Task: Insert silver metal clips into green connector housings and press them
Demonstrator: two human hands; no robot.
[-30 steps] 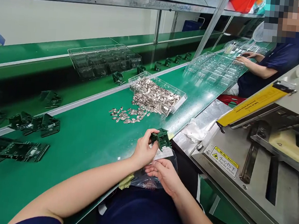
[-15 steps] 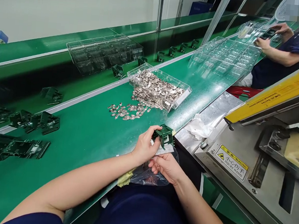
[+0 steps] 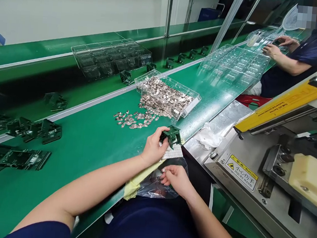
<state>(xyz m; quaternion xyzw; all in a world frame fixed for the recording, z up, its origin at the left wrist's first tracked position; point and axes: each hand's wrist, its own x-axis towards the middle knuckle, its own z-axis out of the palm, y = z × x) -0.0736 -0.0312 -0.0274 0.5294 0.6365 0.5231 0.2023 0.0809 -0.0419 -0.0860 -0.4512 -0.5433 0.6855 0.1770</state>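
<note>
My left hand (image 3: 154,148) grips a dark green, box-like slotted part (image 3: 173,136) at the near edge of the green bench (image 3: 98,139). Just under that part lies a white sheet with a fine grid (image 3: 174,153). Lower and to the right, my right hand (image 3: 178,178) is closed, thumb and fingertips pinched together; whatever sits between them is too small to make out. It hovers over a clear plastic bag (image 3: 156,188) hanging at the bench edge, beside yellow tape (image 3: 131,190).
Small metal pieces (image 3: 138,120) spill from a tipped clear bin (image 3: 188,108). Green circuit boards (image 3: 24,158) lie at left. Clear blister trays (image 3: 235,66) stand farther along, near a co-worker's hands (image 3: 274,50). A metal machine (image 3: 236,151) with a warning label flanks my right side.
My right hand has drawn down and away from the green part and the gridded sheet. My left hand keeps hold of the part. More of the yellow tape shows.
</note>
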